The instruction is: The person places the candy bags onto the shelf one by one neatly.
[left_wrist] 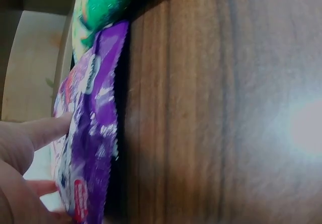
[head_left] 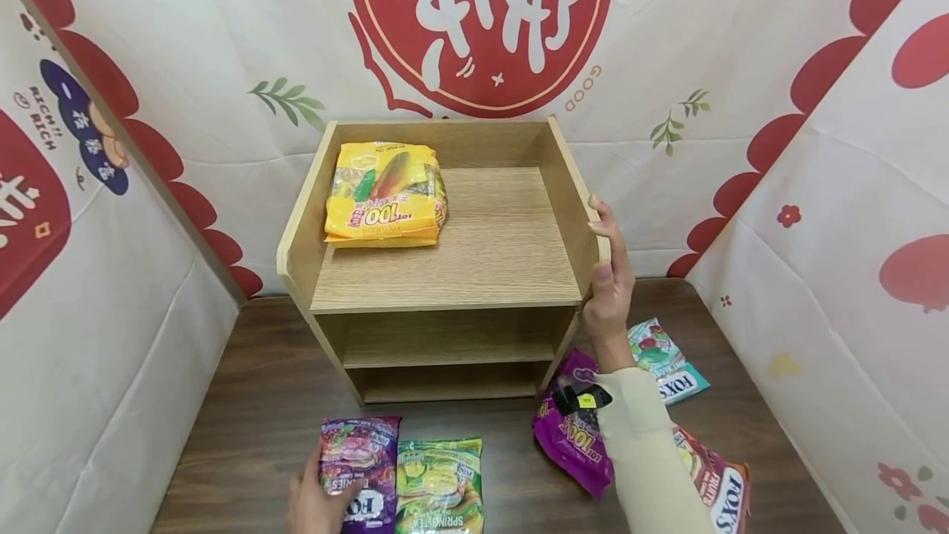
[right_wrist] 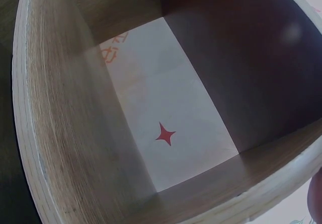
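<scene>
In the head view my left hand point(head_left: 319, 505) grips the purple Fox's berries candy bag point(head_left: 363, 456) near the table's front, thumb on its face and fingers at its left edge. The left wrist view has the same purple bag point(left_wrist: 95, 133) close up, lying on the table. Beside it lies a green Spring Tea candy bag point(head_left: 439, 484). My right hand point(head_left: 611, 303) holds the right side panel of a wooden shelf unit point(head_left: 504, 245), fingers and thumb around its edge. The right wrist view looks into a wooden compartment point(right_wrist: 70, 133), one fingertip point(right_wrist: 316, 199) showing.
A yellow Lot 100 candy bag point(head_left: 385, 196) lies on the shelf unit's top left. Right of the unit are a purple Lot 100 bag point(head_left: 574, 452), partly behind my wrist, a light blue Fox's bag point(head_left: 670, 365) and a red Fox's fruits bag point(head_left: 719, 476). Printed cloth walls point(head_left: 778, 213) surround the table.
</scene>
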{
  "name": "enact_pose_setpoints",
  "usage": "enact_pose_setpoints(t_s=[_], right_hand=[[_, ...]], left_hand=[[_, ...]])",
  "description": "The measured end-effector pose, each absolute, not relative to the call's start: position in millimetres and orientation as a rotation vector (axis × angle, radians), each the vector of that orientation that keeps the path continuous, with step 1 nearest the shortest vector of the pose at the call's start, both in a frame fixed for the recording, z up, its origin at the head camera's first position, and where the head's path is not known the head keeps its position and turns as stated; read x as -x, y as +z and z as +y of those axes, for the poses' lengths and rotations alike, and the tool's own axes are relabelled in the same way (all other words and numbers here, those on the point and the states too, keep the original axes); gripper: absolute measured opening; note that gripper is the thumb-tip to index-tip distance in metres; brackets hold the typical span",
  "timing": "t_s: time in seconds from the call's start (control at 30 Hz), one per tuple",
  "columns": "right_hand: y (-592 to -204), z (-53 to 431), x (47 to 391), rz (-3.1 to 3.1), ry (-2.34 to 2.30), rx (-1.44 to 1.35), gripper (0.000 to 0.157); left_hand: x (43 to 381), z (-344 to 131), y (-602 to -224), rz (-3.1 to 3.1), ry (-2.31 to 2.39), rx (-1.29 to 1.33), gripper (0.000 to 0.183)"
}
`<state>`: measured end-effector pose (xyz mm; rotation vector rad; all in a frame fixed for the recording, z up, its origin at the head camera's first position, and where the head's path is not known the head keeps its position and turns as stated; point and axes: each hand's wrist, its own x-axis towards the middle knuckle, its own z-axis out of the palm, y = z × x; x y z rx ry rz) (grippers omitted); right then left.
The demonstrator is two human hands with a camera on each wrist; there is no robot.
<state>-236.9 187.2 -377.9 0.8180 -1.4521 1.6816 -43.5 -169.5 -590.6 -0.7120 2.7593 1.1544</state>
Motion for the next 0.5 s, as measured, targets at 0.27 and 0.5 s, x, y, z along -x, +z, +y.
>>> enact_pose_setpoints(t_s=[0.27,0.5], right_hand=[[-377,186,235,-1.472,1.671,-0.816,0.061],[-359,178,219,-1.486,1.654,-0.816,0.063]], left_hand=[[44,-179,-587,2.756,1.141,0.642,0.094],[38,-181,-593,2.835,1.246,0.635,0.083]])
